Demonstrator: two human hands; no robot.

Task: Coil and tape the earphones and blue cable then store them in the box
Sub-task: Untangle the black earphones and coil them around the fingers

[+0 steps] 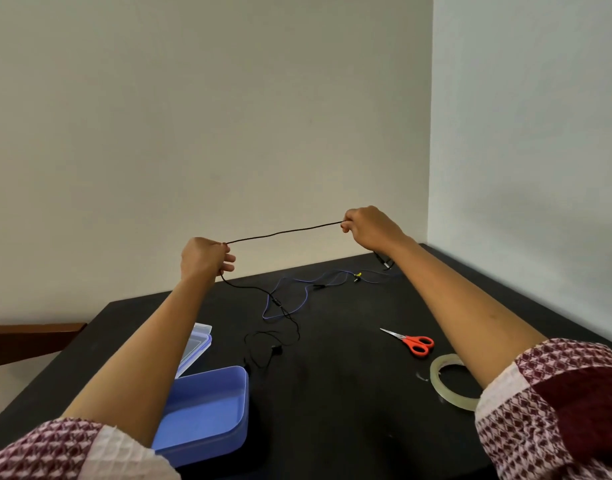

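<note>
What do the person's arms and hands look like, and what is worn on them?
The left hand and right hand are bare: no gloves, rings or watch show. The left forearm and right forearm are uncovered. The left sleeve, of maroon-and-white patterned cloth, ends in a pale waffle-textured cuff. The right sleeve matches it and adds a plain dark maroon patch.

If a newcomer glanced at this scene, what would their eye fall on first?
Probably the thin black earphone cord stretched in mid-air between the left hand and right hand, both pinching it above the black table. After that, the red-handled scissors lying to the right and the open blue plastic box at the near left stand out.
</note>
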